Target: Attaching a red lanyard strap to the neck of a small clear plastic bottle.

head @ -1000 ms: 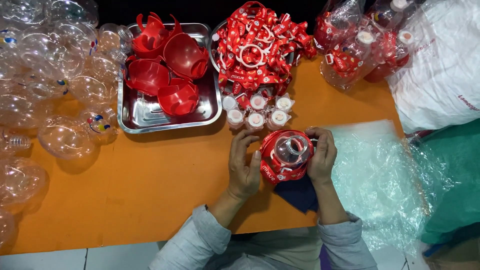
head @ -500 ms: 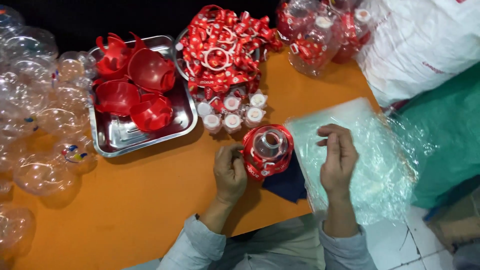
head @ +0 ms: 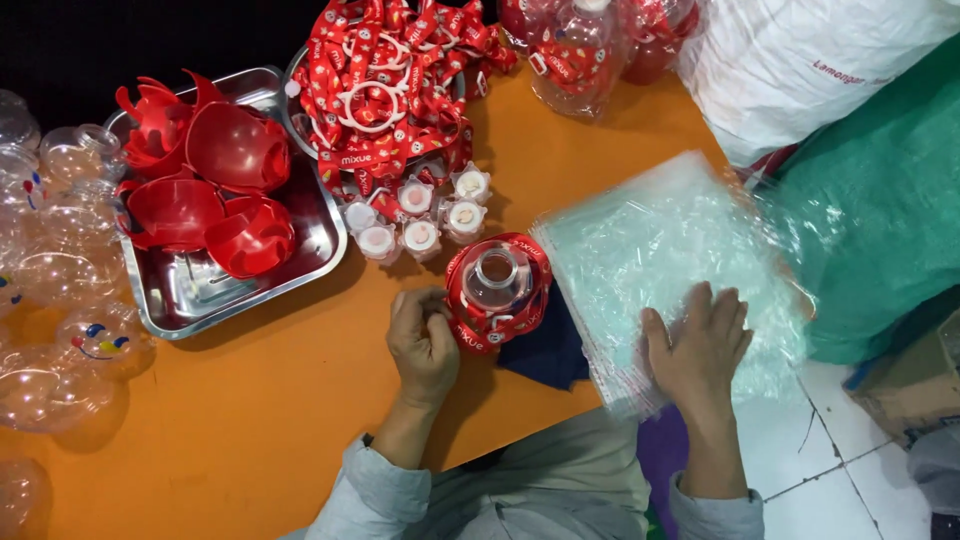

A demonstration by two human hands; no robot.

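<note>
Left hand (head: pixel 424 345) grips the strapped clear bottle (head: pixel 496 290); right hand (head: pixel 700 345) rests flat, open, on plastic bags (head: pixel 660 240)

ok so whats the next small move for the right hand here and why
Probably to pinch up the top clear plastic bag. The right hand lies flat on the stack of clear plastic bags with nothing gripped, while the left hand holds the clear round bottle wrapped in a red printed strap beside it, unbagged. Wrapped ones sit at the orange table's far edge.
</note>
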